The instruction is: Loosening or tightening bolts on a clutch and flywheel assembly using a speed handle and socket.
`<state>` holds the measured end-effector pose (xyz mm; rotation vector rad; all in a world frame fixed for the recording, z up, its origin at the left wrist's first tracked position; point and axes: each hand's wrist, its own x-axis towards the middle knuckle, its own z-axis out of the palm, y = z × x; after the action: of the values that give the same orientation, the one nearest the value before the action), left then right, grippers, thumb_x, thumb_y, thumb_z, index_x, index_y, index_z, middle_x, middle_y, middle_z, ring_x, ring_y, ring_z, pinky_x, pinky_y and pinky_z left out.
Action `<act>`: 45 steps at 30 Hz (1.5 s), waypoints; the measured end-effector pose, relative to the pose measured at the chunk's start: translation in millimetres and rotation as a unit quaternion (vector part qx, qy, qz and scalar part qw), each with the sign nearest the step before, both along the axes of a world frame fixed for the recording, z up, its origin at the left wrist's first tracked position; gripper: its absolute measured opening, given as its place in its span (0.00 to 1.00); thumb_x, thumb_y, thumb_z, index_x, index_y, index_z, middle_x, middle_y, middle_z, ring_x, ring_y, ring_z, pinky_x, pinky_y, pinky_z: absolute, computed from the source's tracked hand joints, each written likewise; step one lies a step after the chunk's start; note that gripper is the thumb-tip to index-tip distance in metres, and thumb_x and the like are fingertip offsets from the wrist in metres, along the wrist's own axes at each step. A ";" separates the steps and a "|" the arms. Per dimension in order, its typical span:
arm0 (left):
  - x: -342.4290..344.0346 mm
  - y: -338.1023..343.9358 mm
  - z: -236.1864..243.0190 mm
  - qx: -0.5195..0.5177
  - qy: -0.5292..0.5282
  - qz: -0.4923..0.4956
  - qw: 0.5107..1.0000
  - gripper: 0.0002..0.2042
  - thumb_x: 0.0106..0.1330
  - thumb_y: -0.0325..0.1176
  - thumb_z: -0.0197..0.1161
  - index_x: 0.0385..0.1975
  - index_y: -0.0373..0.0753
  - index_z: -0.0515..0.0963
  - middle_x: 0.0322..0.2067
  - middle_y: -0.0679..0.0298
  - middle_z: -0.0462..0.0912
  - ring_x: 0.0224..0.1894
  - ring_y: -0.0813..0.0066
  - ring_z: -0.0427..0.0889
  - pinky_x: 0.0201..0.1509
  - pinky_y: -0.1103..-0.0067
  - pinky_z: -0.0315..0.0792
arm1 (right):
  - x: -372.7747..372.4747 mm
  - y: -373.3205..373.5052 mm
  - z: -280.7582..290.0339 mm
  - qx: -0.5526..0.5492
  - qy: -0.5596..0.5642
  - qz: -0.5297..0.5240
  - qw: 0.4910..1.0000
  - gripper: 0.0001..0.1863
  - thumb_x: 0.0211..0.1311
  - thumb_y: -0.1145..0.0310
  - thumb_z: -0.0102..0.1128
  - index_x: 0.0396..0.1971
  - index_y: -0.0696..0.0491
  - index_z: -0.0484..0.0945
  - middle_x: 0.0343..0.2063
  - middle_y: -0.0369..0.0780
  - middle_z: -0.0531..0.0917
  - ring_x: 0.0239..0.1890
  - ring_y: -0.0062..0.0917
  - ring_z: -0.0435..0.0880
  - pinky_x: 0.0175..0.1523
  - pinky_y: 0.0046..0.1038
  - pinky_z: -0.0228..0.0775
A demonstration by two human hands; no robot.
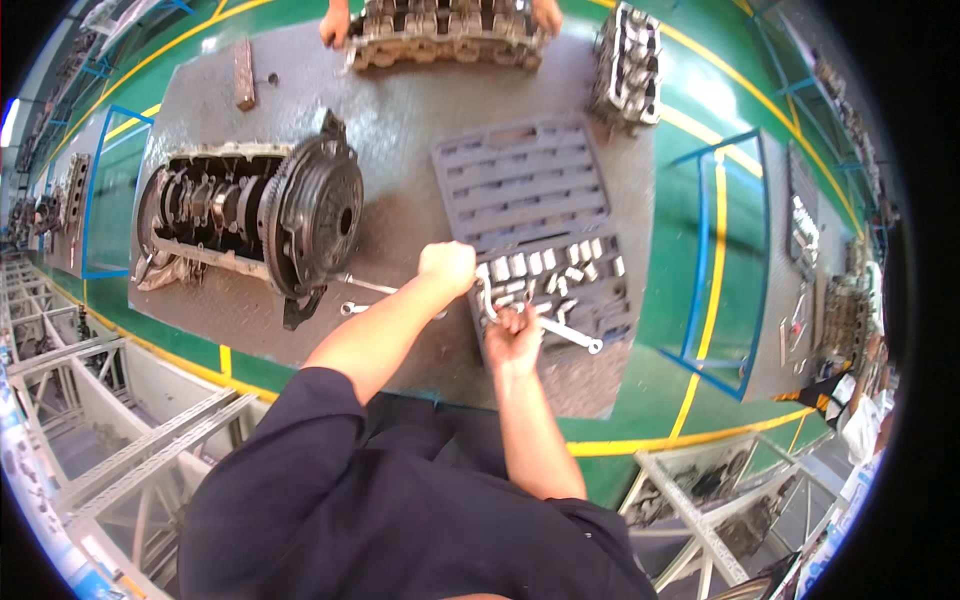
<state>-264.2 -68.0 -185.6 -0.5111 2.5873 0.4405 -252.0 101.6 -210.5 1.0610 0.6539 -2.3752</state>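
Note:
My left hand (447, 268) is closed in a fist at the left edge of the open socket case (520, 243). A bent, shiny metal rod (487, 292) runs from beside that fist down to my right hand (513, 340). Its far end at the left fist is hidden. My right hand is over the lower part of the case with its fingers curled at the rod's lower end. A silver wrench (572, 335) extends right from beside the right fingers; whether they touch it I cannot tell. Several silver sockets (535, 262) sit in the case's near half.
An engine block with a flywheel (320, 205) lies on the table's left. Near it are wrenches (352, 309). Another person's hands (335, 25) hold a cylinder head (445, 50) at the far edge. A second cylinder head (628, 68) stands far right, and a blue frame (750, 270) beyond.

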 end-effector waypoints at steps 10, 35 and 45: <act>65.0 36.2 -16.9 0.047 -0.044 -0.103 0.993 0.12 0.59 0.39 0.59 0.30 0.40 0.86 0.33 0.52 0.87 0.36 0.57 0.88 0.39 0.63 0.80 | -32.0 -17.6 -12.4 -0.040 0.166 0.127 0.977 0.22 0.75 0.63 0.48 0.15 0.45 0.58 0.08 0.31 0.54 0.12 0.20 0.52 0.42 0.30 0.66; 80.0 41.8 13.2 0.040 0.055 -0.066 0.996 0.11 0.58 0.40 0.60 0.23 0.40 0.83 0.24 0.51 0.85 0.30 0.53 0.87 0.36 0.60 0.80 | -57.5 -37.6 -37.4 -0.023 0.046 0.100 0.994 0.18 0.74 0.63 0.51 0.22 0.47 0.62 0.11 0.31 0.57 0.14 0.20 0.56 0.42 0.30 0.73; 16.4 -0.2 -11.4 -0.009 0.103 0.012 0.995 0.07 0.53 0.34 0.62 0.22 0.39 0.84 0.27 0.52 0.86 0.30 0.58 0.87 0.32 0.65 0.80 | -7.4 -8.8 -38.1 -0.033 0.008 0.045 0.998 0.23 0.76 0.66 0.44 0.15 0.45 0.55 0.09 0.30 0.52 0.14 0.20 0.50 0.47 0.30 0.70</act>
<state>-247.8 -68.1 -197.0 -0.5280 2.7871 0.5013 -259.5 92.9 -248.6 0.9656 0.6125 -2.3133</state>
